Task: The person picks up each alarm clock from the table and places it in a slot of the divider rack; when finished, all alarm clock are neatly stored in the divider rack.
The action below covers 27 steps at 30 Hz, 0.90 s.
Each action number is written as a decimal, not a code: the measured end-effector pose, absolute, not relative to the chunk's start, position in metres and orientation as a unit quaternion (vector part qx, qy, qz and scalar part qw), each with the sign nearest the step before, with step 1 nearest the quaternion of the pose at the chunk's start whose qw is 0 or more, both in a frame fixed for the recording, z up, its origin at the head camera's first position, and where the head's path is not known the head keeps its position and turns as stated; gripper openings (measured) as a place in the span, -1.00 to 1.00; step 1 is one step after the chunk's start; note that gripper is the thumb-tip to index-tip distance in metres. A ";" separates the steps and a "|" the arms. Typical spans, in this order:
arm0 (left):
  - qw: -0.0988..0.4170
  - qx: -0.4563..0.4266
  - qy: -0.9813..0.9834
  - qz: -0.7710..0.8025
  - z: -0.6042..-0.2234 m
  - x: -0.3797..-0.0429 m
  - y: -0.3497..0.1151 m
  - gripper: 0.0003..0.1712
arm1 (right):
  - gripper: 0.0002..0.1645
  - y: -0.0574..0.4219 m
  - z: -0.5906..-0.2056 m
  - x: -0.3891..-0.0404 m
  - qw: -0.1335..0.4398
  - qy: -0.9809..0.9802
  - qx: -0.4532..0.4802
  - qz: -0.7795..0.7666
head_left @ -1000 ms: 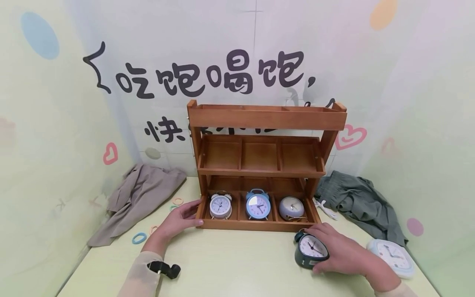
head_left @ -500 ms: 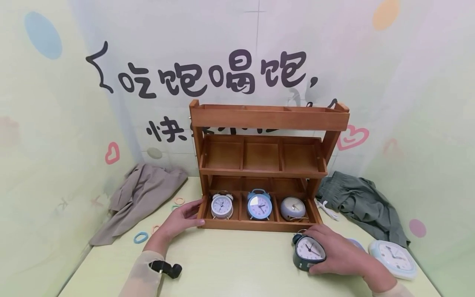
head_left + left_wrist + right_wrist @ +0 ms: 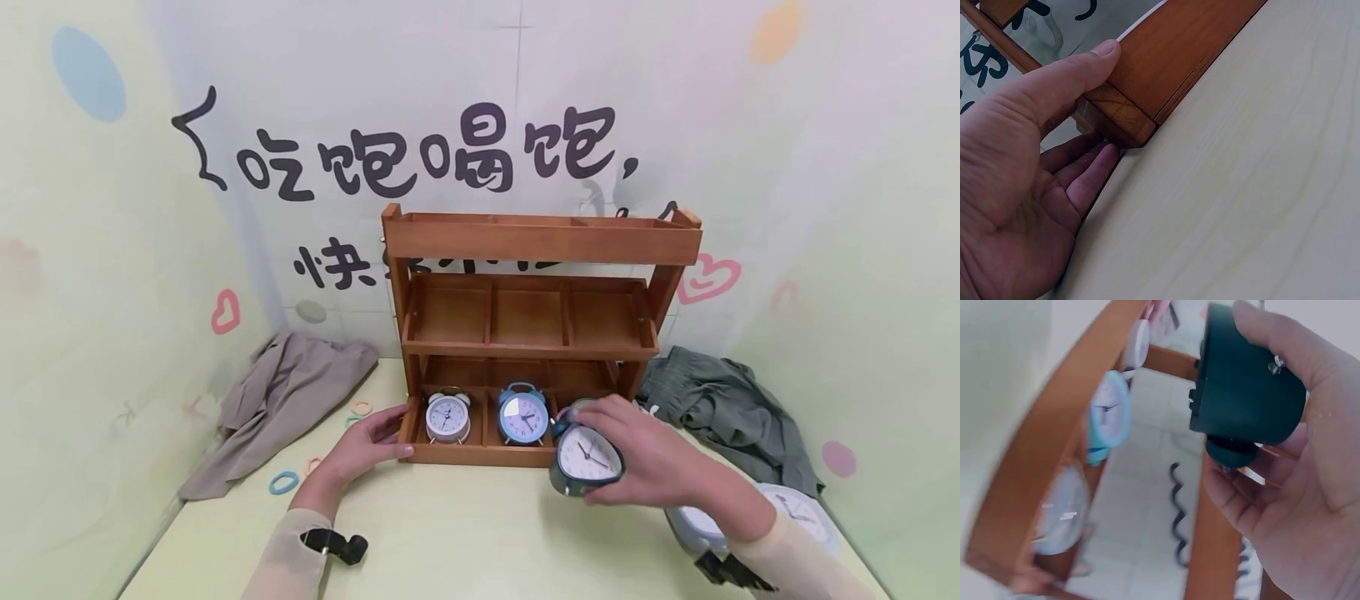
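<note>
My right hand (image 3: 645,454) holds a dark green alarm clock (image 3: 588,458) with a white dial, thumb and fingers on opposite sides of it. The clock is in front of the lower right of a brown wooden shelf (image 3: 543,244), overlapping its front board. In the right wrist view the green clock (image 3: 1247,381) shows its dark casing. My left hand (image 3: 371,442) grips the shelf's lower left corner, thumb on the front board (image 3: 1172,53). A white twin-bell clock (image 3: 448,419) and a blue one (image 3: 523,419) stand in the bottom tier. A round clock beside them is mostly hidden.
More clocks, one light blue-rimmed (image 3: 802,512), lie on the table at right, partly behind my forearm. Dark green cloth (image 3: 727,408) lies at the back right, greyish-brown cloth (image 3: 292,400) at the left. Several coloured rings, one blue (image 3: 283,482), lie left of my left hand.
My right hand has carried the green clock up and left to the shelf's front, now covering most of the round clock. The left hand stays at the shelf corner.
</note>
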State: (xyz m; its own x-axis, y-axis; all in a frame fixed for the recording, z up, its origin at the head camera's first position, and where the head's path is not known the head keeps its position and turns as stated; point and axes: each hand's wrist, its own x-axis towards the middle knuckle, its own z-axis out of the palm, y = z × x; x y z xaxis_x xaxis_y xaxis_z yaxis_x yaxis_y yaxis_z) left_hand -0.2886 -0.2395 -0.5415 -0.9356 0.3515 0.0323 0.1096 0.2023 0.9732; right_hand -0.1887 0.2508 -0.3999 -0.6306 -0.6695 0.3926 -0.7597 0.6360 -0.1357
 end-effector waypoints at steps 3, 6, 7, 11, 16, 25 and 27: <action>0.097 0.149 0.769 0.614 -0.542 -0.288 -0.241 0.04 | 0.15 0.233 -0.376 -0.201 0.154 -0.893 0.399 0.137; 0.098 0.150 0.768 0.615 -0.542 -0.287 -0.241 0.03 | 0.17 0.215 -0.356 -0.218 0.161 -0.890 0.405 0.137; 0.099 0.151 0.768 0.615 -0.542 -0.287 -0.241 0.03 | 0.17 0.209 -0.350 -0.223 0.165 -0.888 0.406 0.137; 0.099 0.154 0.768 0.614 -0.542 -0.287 -0.240 0.03 | 0.14 0.187 -0.329 -0.245 0.175 -0.886 0.406 0.138; 0.096 0.149 0.764 0.620 -0.543 -0.288 -0.240 0.02 | 0.10 0.160 -0.313 -0.272 0.182 -0.894 0.389 0.124; 0.095 0.154 0.770 0.612 -0.541 -0.287 -0.241 0.02 | 0.19 0.120 -0.301 -0.314 0.204 -0.901 0.366 0.113; 0.094 0.155 0.769 0.613 -0.541 -0.287 -0.242 0.02 | 0.20 0.110 -0.300 -0.324 0.206 -0.900 0.368 0.111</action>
State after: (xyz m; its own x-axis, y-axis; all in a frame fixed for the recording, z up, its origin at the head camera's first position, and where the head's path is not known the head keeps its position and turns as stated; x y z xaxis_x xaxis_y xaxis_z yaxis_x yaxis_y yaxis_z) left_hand -0.2873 -0.2417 -0.5406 -0.9345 0.3531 0.0447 0.1226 0.2015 0.9718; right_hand -0.3236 0.1104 -0.2997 -0.6453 -0.6163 0.4515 -0.7074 0.7052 -0.0484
